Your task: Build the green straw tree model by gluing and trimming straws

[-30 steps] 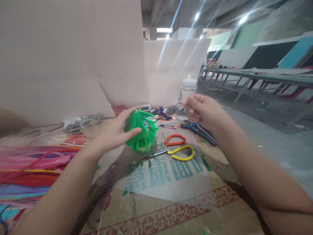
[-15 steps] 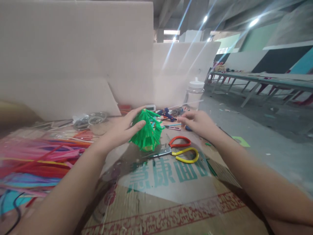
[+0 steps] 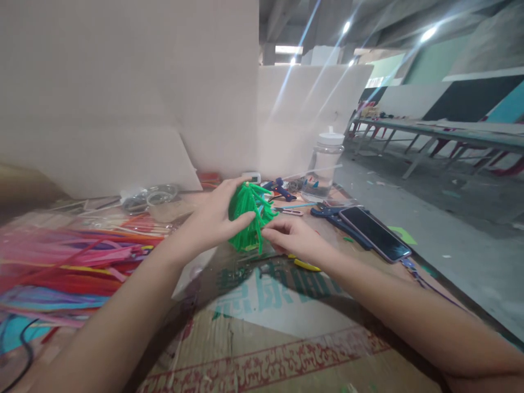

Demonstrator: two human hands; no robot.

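Observation:
A green cone of pipe cleaners (image 3: 245, 221) stands upright near the middle of the table, its strands fanning down from a small tip. My left hand (image 3: 223, 215) wraps round its left side, thumb across the front. At its right edge, my right hand (image 3: 289, 232) has thumb and fingers pinched on one loose green strand. Below that hand only part of the yellow handle of the scissors (image 3: 307, 266) shows; my hand and forearm hide the rest.
Bundles of coloured pipe cleaners (image 3: 73, 262) lie at the left. Behind are a glue gun (image 3: 282, 189) and a water bottle (image 3: 321, 169). Blue-handled pliers (image 3: 347, 226) and a phone (image 3: 374, 232) lie at the right. White boards (image 3: 135, 82) stand at the back.
My right hand has moved left and towards me, from the back of the table to the cone's right edge. It now covers most of the scissors; the phone and pliers have come into view.

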